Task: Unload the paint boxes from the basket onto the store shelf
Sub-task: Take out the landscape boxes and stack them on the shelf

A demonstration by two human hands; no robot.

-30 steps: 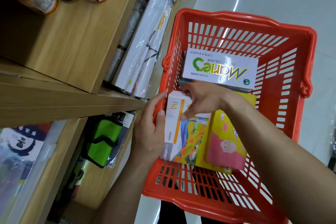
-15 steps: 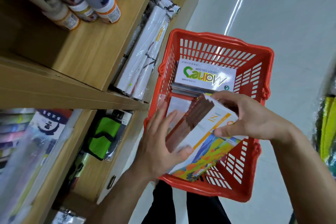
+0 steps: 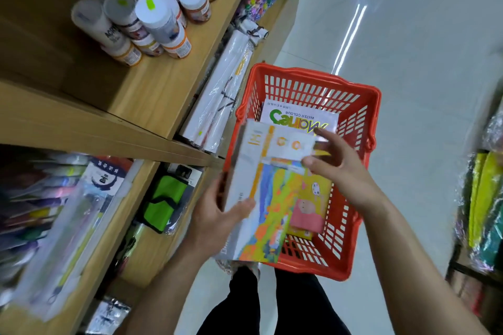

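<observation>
A red plastic basket [image 3: 351, 128] stands on the floor beside the wooden store shelf [image 3: 152, 95]. Above it I hold a long white paint box with a colourful painted front [image 3: 269, 190]. My left hand [image 3: 217, 215] grips its lower left edge, thumb across the front. My right hand [image 3: 337, 160] holds its upper right corner with the fingertips. Inside the basket lie a white watercolour box with green and yellow lettering [image 3: 296, 119] at the far end and a yellow and pink box [image 3: 310, 207], partly hidden by the held box.
White-lidded paint jars [image 3: 152, 22] crowd the upper shelf board. Plastic-wrapped white packs [image 3: 217, 100] lie on the shelf below, with a green pouch [image 3: 163, 204] and bagged goods [image 3: 62, 212] lower down. A rack of wrapped items [image 3: 484, 212] stands at the right. My legs are below the basket.
The paint box has come up out of the basket and turned face-up between both hands. The view has pulled back and up, showing more of the shelf with jars.
</observation>
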